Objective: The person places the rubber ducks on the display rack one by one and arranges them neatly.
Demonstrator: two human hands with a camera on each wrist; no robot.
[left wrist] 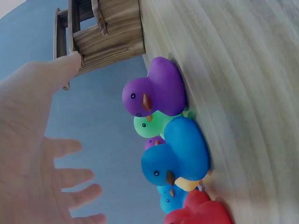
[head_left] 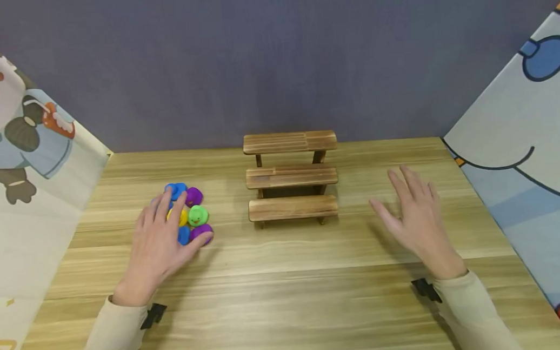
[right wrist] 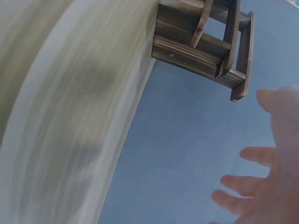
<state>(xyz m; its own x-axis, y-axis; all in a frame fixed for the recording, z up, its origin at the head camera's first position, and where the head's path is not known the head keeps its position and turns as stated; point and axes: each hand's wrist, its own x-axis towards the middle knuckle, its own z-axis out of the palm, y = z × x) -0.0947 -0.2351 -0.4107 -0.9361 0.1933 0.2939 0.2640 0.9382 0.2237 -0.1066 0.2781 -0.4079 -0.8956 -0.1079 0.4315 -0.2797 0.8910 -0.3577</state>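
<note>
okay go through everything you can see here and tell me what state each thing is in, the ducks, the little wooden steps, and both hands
Rubber ducks: bunched in a cluster on the table, left of the steps, none on a step.
Purple duck: upright at the edge of the cluster.
Wooden steps: standing upright, all three tiers bare.
Left hand: fingers spread, over the duck cluster; contact unclear.
Right hand: open, fingers straight, holding nothing, right of the steps.
Table: wood-grain top, bare in front.

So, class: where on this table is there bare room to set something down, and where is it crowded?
Bare: the near table strip between both sleeves, and all three steps of the wooden stand. Crowded: left of the stand, where the left hand covers the rubber ducks.
</note>
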